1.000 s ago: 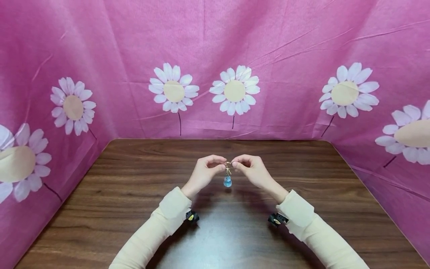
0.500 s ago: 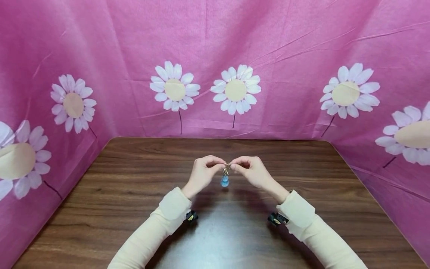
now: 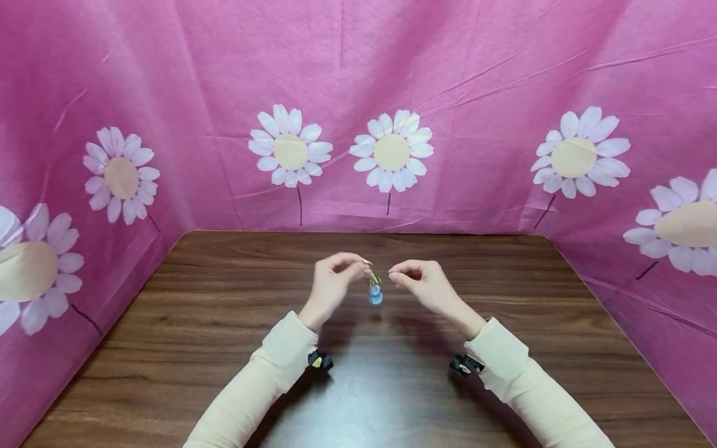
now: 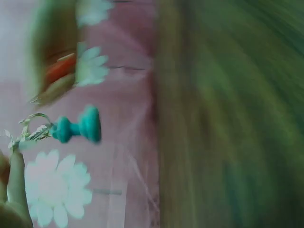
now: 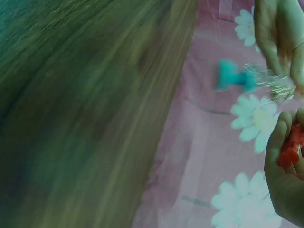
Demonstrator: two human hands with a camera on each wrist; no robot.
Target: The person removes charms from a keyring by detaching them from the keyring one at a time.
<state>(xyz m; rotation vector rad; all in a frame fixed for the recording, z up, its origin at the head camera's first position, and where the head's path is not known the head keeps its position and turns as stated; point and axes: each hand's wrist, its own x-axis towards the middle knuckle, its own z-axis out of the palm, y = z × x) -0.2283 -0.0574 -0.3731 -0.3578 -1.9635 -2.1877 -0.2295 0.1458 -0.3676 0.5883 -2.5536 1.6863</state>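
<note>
My left hand [image 3: 330, 285] pinches the gold ring of a keychain [image 3: 375, 292] over the middle of the table. Below the ring dangle gold links and a translucent blue charm [image 4: 78, 126], shaped like a chess pawn in the left wrist view. My right hand [image 3: 430, 287] is a short gap to the right, thumb and forefinger together, apart from the keychain. Its curled fingers hold a small red piece [image 5: 292, 149] against the palm, visible in both wrist views. The kind of this red piece is partly hidden by the fingers.
A brown wood-grain table [image 3: 168, 348] lies under both hands. Pink cloth [image 3: 476, 56] with white daisies hangs behind it and on both sides. Each wrist wears a black camera strap [image 3: 320, 361].
Both hands were at the ring before; the right hand has now let go and drawn off slightly right. The left hand has moved a little left and up, and the keychain swings.
</note>
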